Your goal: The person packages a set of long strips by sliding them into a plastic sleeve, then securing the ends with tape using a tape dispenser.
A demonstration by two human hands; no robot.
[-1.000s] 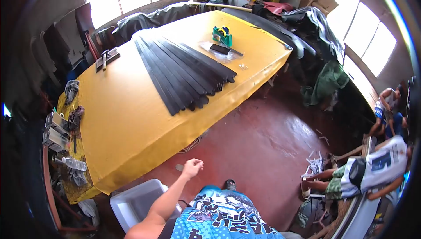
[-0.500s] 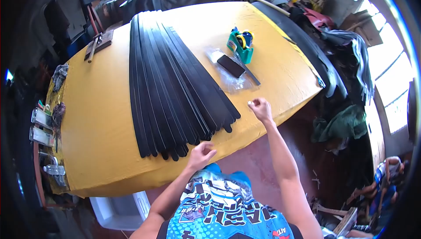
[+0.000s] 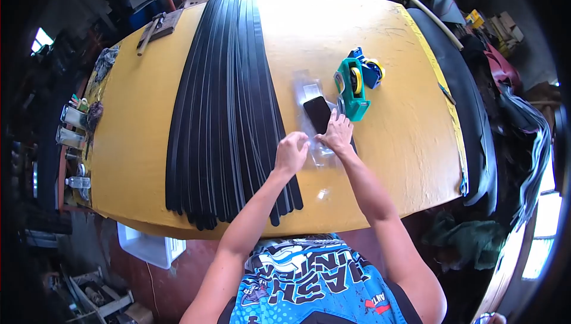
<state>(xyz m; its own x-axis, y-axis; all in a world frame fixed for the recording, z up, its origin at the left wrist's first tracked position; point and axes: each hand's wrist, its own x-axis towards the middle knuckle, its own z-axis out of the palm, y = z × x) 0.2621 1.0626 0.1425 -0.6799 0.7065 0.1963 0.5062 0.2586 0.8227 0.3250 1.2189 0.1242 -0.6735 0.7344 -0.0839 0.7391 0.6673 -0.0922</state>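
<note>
My right hand (image 3: 338, 132) reaches over the clear plastic bags (image 3: 324, 156) with its fingers apart, its fingertips at the lower right edge of a black phone (image 3: 317, 113). To its left, my left hand (image 3: 292, 152) is closed, thumb and fingertips together beside the bags; what it pinches, if anything, I cannot make out. A large fan of long black strips (image 3: 226, 110) with rounded ends lies left of my hands. A green tape dispenser (image 3: 355, 101) with yellow tape stands just beyond my right hand, touching or close to a blue dispenser (image 3: 372, 74).
The table has a yellow cover (image 3: 410, 151). A hammer (image 3: 151, 33) lies on a dark board at the far left. A water bottle (image 3: 78, 182) stands by the left edge. Black sheets (image 3: 470, 121) hang along the right edge. A white bin (image 3: 146, 246) sits below.
Both hands have moved forward from the table's near edge to the plastic bags and phone. The right hand, earlier pinching something small and white, now has its fingers spread. The view has shifted.
</note>
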